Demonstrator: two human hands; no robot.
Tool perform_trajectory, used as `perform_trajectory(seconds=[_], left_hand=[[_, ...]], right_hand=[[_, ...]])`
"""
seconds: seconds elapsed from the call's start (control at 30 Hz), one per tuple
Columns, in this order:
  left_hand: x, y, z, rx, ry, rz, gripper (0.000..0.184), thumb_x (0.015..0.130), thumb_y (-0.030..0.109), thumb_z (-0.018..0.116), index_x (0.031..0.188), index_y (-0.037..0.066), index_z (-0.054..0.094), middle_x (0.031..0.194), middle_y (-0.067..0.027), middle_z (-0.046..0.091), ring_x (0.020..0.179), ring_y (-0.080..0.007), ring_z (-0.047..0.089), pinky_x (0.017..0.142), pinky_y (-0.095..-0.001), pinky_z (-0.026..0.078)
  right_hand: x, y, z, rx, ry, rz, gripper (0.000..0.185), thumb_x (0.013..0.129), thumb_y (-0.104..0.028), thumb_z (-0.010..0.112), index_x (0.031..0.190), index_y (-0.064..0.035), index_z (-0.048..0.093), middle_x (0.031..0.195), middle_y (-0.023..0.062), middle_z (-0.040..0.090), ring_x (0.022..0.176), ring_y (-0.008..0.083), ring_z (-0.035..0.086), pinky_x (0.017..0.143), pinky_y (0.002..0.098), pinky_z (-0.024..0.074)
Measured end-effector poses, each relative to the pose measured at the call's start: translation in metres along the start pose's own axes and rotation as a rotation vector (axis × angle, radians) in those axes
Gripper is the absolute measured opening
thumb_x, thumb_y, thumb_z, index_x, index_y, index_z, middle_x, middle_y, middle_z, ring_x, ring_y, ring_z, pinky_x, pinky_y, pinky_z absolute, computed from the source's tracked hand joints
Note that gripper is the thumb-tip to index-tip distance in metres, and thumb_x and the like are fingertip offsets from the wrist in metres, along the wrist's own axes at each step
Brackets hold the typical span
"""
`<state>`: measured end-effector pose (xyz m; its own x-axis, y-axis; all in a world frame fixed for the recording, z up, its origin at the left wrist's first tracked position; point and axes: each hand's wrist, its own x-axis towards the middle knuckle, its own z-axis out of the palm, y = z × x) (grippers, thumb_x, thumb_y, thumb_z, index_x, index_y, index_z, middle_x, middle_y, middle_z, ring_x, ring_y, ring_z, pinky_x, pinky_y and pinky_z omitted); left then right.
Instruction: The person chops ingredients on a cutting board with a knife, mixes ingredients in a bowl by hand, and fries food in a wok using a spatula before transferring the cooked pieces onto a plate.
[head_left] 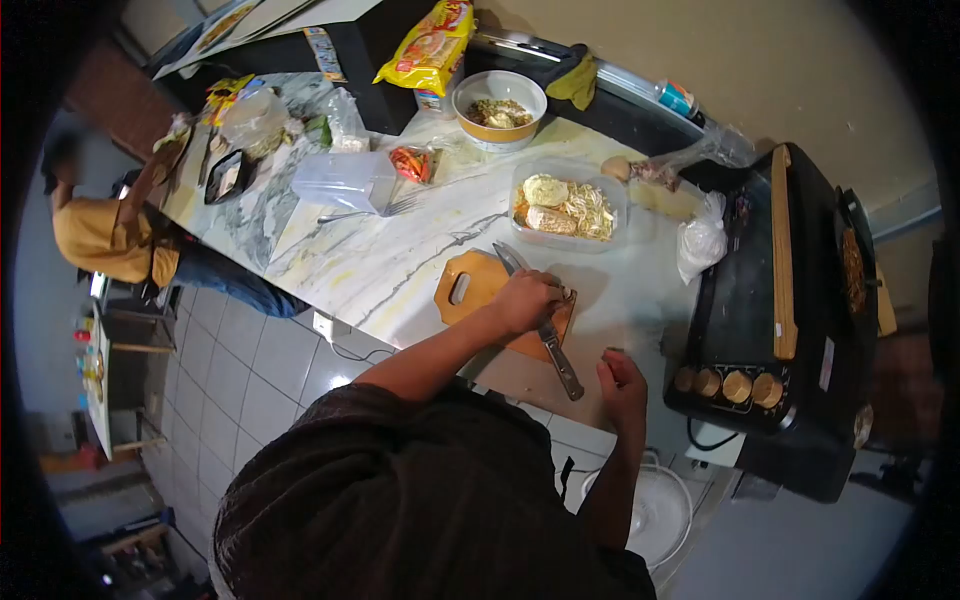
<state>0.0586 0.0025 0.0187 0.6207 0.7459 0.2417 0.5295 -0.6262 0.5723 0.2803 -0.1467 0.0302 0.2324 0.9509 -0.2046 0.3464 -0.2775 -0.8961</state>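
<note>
My left hand (530, 302) is over an octagonal wooden cutting board (470, 285), its fingers curled near the right edge of the board. Something small and brownish shows at its fingertips, too unclear to name. A knife (563, 370) lies slantwise across the board, its blade partly hidden by this hand and its dark handle extending past the near edge. My right hand (625, 385) hovers to the right of the handle, fingers bent in with the thumb close to them. What it holds, if anything, is hidden.
Beyond the board stands a clear tub (570, 215) of bean sprouts and other food. A bowl (500, 110), a bag of red chillies (412, 163) and a plastic container (345, 182) are farther back. A black griddle (745, 300) stands right; a person (110, 235) works at left.
</note>
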Motion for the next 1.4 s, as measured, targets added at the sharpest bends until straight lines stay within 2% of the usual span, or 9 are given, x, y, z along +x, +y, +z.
perform_trajectory(seconds=[0.47,0.57,0.7,0.73,0.93,1.03,1.1,1.27,1.4], left_hand=[[-0.014,0.055,0.003,-0.296,-0.048,0.252,0.018,0.076,0.012,0.070,0.066,0.005,0.057,0.062,-0.0130,0.056,0.059,-0.0324,0.057,0.056,-0.0427,0.043],[-0.035,0.102,0.017,-0.434,-0.278,0.342,0.026,0.076,0.010,0.067,0.060,0.001,0.049,0.057,-0.0162,0.050,0.054,-0.0326,0.053,0.051,-0.0412,0.040],[-0.098,0.184,0.046,-0.532,-0.520,0.615,0.027,0.072,0.007,0.061,0.058,0.000,0.040,0.055,-0.0176,0.041,0.048,-0.0308,0.040,0.047,-0.0397,0.034],[-0.122,0.208,0.053,-0.567,-0.608,0.723,0.027,0.072,0.007,0.061,0.058,0.000,0.040,0.055,-0.0176,0.041,0.048,-0.0308,0.040,0.047,-0.0397,0.034],[-0.330,0.355,0.061,-0.554,-1.176,1.162,0.025,0.067,0.004,0.060,0.061,0.001,0.035,0.056,-0.0167,0.041,0.051,-0.0330,0.041,0.049,-0.0406,0.035],[-0.490,0.396,0.065,-0.593,-1.497,1.180,0.029,0.076,0.008,0.064,0.063,0.003,0.039,0.054,-0.0065,0.041,0.051,-0.0149,0.038,0.049,-0.0309,0.034],[-0.601,0.417,0.032,-0.549,-1.677,1.345,0.031,0.080,0.012,0.066,0.064,0.004,0.041,0.055,-0.0031,0.041,0.053,-0.0114,0.038,0.049,-0.0290,0.034],[-0.810,0.413,-0.059,-0.504,-2.071,1.719,0.036,0.086,0.022,0.070,0.066,0.004,0.046,0.058,0.0033,0.043,0.057,-0.0070,0.037,0.050,-0.0256,0.033],[-0.935,0.374,-0.109,-0.329,-2.381,1.760,0.034,0.088,0.023,0.069,0.067,0.004,0.050,0.059,0.0050,0.044,0.058,-0.0052,0.037,0.051,-0.0236,0.032]], right_hand=[[-0.183,-0.008,0.087,0.078,0.598,0.415,0.022,0.089,-0.019,0.065,0.105,-0.0037,0.066,0.081,0.0065,0.067,0.071,0.0093,0.058,0.064,0.0247,0.0458],[-0.237,-0.010,0.101,0.163,0.807,0.451,0.021,0.089,-0.016,0.066,0.105,-0.0034,0.066,0.078,0.0063,0.066,0.069,0.0102,0.058,0.064,0.0249,0.0463],[-0.344,-0.019,0.121,0.253,1.068,0.367,0.025,0.090,0.004,0.045,0.109,-0.0009,0.061,0.083,0.0090,0.064,0.076,0.0137,0.060,0.069,0.0280,0.0497],[-0.377,-0.028,0.130,0.352,1.138,0.388,0.034,0.087,0.010,0.036,0.112,0.0006,0.057,0.089,0.0108,0.063,0.082,0.0168,0.062,0.073,0.0294,0.0521],[-0.589,-0.052,0.268,0.447,1.829,0.468,0.038,0.083,0.013,0.036,0.113,0.0017,0.055,0.103,0.0133,0.060,0.093,0.0215,0.063,0.076,0.0335,0.0575],[-0.692,-0.075,0.376,0.518,2.162,0.598,0.040,0.080,0.012,0.037,0.112,0.0013,0.056,0.106,0.0139,0.059,0.100,0.0222,0.061,0.077,0.0339,0.0560],[-0.744,-0.099,0.458,0.349,2.273,0.951,0.037,0.079,0.010,0.037,0.109,0.0015,0.058,0.105,0.0148,0.059,0.099,0.0224,0.061,0.078,0.0336,0.0531],[-0.782,-0.151,0.643,0.468,2.887,1.052,0.030,0.079,0.010,0.039,0.101,0.0028,0.058,0.099,0.0150,0.060,0.088,0.0234,0.065,0.079,0.0326,0.0511],[-0.768,-0.188,0.732,0.420,3.251,1.255,0.030,0.079,0.013,0.035,0.098,0.0034,0.057,0.098,0.0111,0.061,0.089,0.0171,0.063,0.074,0.0288,0.0510]])
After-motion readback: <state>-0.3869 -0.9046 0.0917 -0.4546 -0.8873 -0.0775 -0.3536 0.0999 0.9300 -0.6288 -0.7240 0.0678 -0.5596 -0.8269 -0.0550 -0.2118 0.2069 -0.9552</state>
